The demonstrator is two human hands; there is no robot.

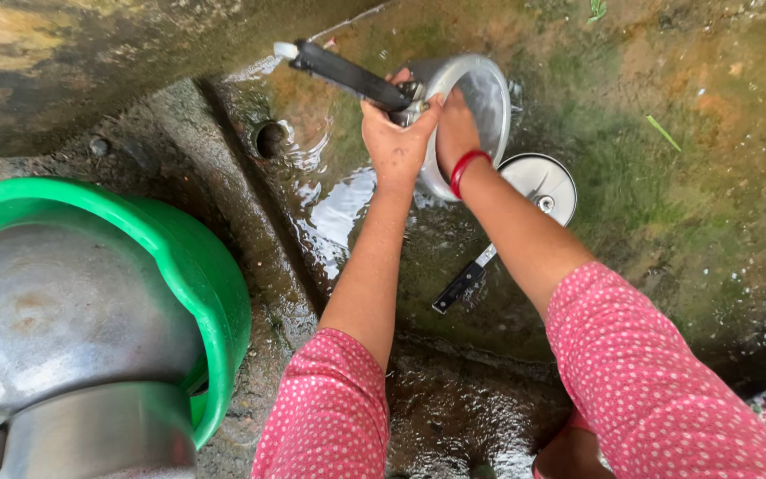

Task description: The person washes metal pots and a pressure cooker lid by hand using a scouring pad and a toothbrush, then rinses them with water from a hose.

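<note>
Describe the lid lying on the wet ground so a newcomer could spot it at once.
Start at the green tub on the left, then cross the wet floor past both arms. The lid lies flat beside the right forearm; unlike the tilted pot, no hand holds it.

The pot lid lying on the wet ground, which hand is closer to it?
Right. The right hand is inside the tilted pot, just above the lid. The left hand grips the pot's handle, farther away.

Lid (538,184) right of pot (472,106)
</note>
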